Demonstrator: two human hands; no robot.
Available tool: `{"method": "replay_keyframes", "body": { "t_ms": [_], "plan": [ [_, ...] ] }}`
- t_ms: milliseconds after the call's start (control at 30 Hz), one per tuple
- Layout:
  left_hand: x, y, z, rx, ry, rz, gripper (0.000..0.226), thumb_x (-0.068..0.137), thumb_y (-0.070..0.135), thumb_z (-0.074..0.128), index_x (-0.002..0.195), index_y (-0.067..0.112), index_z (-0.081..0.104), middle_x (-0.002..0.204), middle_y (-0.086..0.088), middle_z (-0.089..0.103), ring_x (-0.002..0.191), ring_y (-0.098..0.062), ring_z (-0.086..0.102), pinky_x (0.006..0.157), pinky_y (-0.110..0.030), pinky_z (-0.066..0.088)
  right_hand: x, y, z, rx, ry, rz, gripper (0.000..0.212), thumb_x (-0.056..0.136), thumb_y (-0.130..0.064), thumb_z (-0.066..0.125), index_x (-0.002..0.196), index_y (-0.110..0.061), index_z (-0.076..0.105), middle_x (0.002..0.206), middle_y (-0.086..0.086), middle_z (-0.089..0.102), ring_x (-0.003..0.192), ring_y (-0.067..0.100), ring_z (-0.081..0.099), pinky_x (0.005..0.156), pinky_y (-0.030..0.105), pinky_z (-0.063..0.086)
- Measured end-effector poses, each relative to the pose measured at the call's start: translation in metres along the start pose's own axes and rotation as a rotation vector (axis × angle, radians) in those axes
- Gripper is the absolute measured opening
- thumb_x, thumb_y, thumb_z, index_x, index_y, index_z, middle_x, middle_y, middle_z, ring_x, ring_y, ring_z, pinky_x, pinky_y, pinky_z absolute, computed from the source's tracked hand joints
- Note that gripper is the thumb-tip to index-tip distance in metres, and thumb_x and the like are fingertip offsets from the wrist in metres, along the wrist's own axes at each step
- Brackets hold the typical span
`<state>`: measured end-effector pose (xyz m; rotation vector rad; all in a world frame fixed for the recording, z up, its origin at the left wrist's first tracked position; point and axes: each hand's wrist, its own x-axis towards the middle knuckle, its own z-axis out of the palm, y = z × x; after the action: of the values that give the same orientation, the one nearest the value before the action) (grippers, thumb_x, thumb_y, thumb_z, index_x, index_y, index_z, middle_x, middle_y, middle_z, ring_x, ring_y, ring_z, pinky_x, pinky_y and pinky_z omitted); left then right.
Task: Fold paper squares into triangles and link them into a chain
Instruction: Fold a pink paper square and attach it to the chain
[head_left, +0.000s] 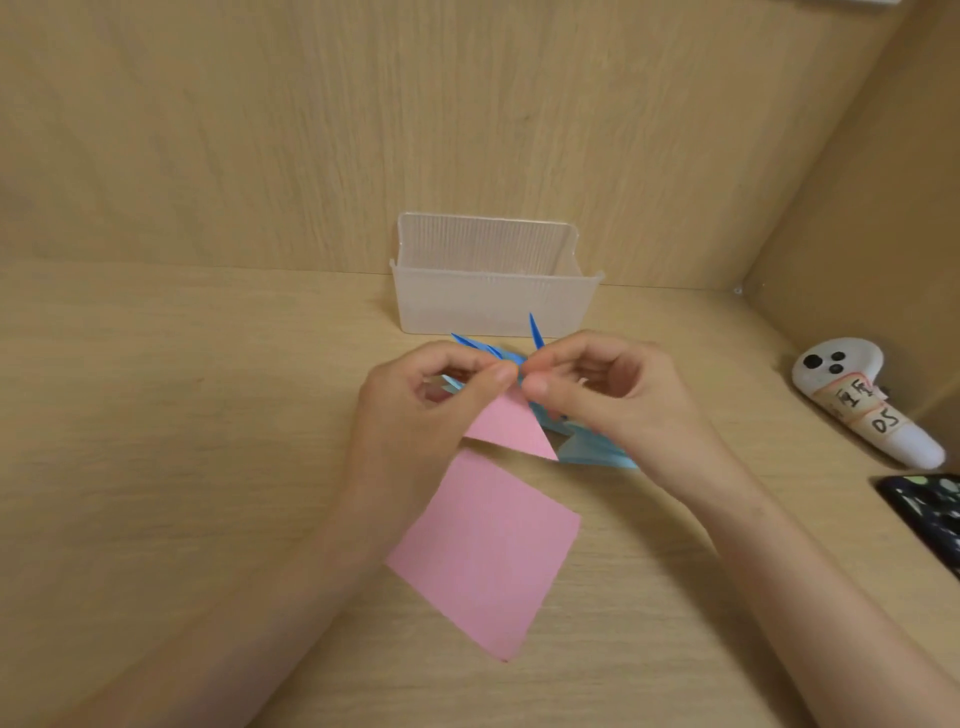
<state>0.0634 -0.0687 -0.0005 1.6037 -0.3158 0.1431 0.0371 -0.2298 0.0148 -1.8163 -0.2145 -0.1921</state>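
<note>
While both our forearms reach in from the near edge of the desk (156, 415), our hands meet thumb to thumb above its middle, knuckles raised and fingers curled. A pink triangle (511, 431), folded flat, hangs point-up between them. A blue chain (592, 449) of folded pieces spreads beneath and behind, its sharp tips poking up toward the far edge. Our left hand (415, 415) pinches the pink triangle's top corner between thumb and forefinger. Our right hand (618, 395) pinches the blue chain right beside that corner. A pink square (483, 551) lies flat nearer us, untouched, toward the near edge.
</note>
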Motion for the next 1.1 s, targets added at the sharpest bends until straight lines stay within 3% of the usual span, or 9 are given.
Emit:
{"method": "replay_keyframes", "body": {
  "t_ms": [67, 200, 300, 467, 567, 800, 900, 967, 1100],
  "plan": [
    [0.001, 0.000, -0.002, -0.017, -0.015, 0.002, 0.016, 0.078, 0.011, 0.074, 0.068, 0.024, 0.071, 0.071, 0.012, 0.072, 0.069, -0.003, 0.065, 0.069, -0.022, 0.050, -0.002, 0.003, 0.007, 0.004, -0.035, 0.014, 0.010, 0.070, -0.022, 0.077, 0.076, -0.016, 0.072, 0.070, 0.004, 0.065, 0.064, 0.011, 0.054, 0.062, 0.022, 0.044],
    [0.001, 0.002, -0.001, -0.006, -0.033, 0.013, 0.023, 0.076, 0.010, 0.075, 0.063, 0.028, 0.071, 0.071, 0.011, 0.073, 0.072, -0.005, 0.067, 0.073, -0.030, 0.052, -0.002, 0.004, 0.010, 0.003, 0.015, 0.004, 0.012, 0.076, -0.008, 0.074, 0.068, -0.017, 0.070, 0.065, 0.006, 0.061, 0.050, 0.000, 0.045, 0.050, 0.013, 0.034],
    [0.001, 0.002, -0.003, -0.020, -0.044, 0.004, 0.019, 0.076, 0.011, 0.075, 0.066, 0.027, 0.073, 0.074, 0.008, 0.074, 0.077, -0.008, 0.069, 0.074, -0.027, 0.052, -0.002, 0.000, 0.009, 0.008, 0.066, 0.003, 0.005, 0.075, -0.008, 0.074, 0.073, -0.008, 0.071, 0.067, 0.016, 0.061, 0.051, 0.003, 0.044, 0.050, 0.016, 0.033],
    [0.005, 0.001, -0.005, -0.018, 0.001, -0.048, 0.015, 0.074, 0.013, 0.077, 0.066, 0.024, 0.072, 0.069, 0.012, 0.072, 0.066, 0.001, 0.063, 0.066, -0.016, 0.049, 0.003, 0.002, 0.001, 0.029, 0.218, -0.002, 0.014, 0.075, -0.011, 0.075, 0.065, -0.019, 0.072, 0.061, -0.006, 0.063, 0.056, 0.006, 0.047, 0.054, 0.017, 0.035],
    [0.006, 0.001, -0.005, -0.005, 0.005, -0.058, 0.015, 0.073, 0.012, 0.077, 0.066, 0.024, 0.072, 0.067, 0.014, 0.071, 0.061, 0.004, 0.060, 0.061, -0.009, 0.045, 0.005, 0.003, -0.003, 0.043, 0.279, 0.001, 0.018, 0.075, -0.011, 0.075, 0.063, -0.024, 0.072, 0.059, -0.010, 0.062, 0.060, 0.011, 0.048, 0.053, 0.016, 0.038],
    [0.016, -0.008, -0.015, 0.078, 0.033, -0.065, 0.011, 0.072, 0.010, 0.079, 0.068, 0.019, 0.072, 0.061, 0.016, 0.069, 0.058, 0.007, 0.056, 0.059, -0.005, 0.042, 0.012, 0.004, -0.029, 0.073, 0.521, -0.008, 0.011, 0.086, -0.010, 0.066, 0.075, -0.012, 0.065, 0.047, -0.011, 0.054, 0.044, 0.004, 0.038, 0.048, 0.014, 0.032],
    [0.015, -0.015, -0.017, 0.269, -0.156, -0.102, 0.009, 0.073, 0.014, 0.078, 0.068, 0.019, 0.073, 0.063, 0.012, 0.068, 0.056, 0.006, 0.054, 0.058, -0.006, 0.040, 0.015, 0.011, -0.038, 0.031, 0.482, 0.072, 0.007, 0.088, -0.011, 0.064, 0.081, -0.010, 0.065, 0.044, -0.012, 0.052, 0.041, 0.002, 0.038, 0.045, 0.012, 0.031],
    [0.012, -0.021, -0.017, 0.454, -0.292, -0.123, 0.009, 0.070, 0.028, 0.080, 0.071, 0.026, 0.072, 0.070, 0.011, 0.067, 0.059, 0.005, 0.053, 0.063, -0.012, 0.042, 0.016, 0.019, -0.034, 0.008, 0.401, 0.154, 0.005, 0.090, -0.009, 0.061, 0.094, -0.008, 0.065, 0.043, -0.012, 0.049, 0.039, -0.001, 0.036, 0.044, 0.011, 0.030],
    [0.011, -0.027, -0.022, 0.703, -0.433, -0.163, 0.048, 0.055, 0.049, 0.084, 0.094, 0.034, 0.062, 0.093, 0.018, 0.054, 0.078, 0.006, 0.050, 0.079, -0.019, 0.043, 0.018, 0.029, -0.032, -0.090, 0.309, 0.241, 0.011, 0.092, -0.008, 0.059, 0.100, -0.011, 0.065, 0.058, 0.003, 0.042, 0.041, 0.000, 0.035, 0.045, 0.010, 0.029]
  ]
}}
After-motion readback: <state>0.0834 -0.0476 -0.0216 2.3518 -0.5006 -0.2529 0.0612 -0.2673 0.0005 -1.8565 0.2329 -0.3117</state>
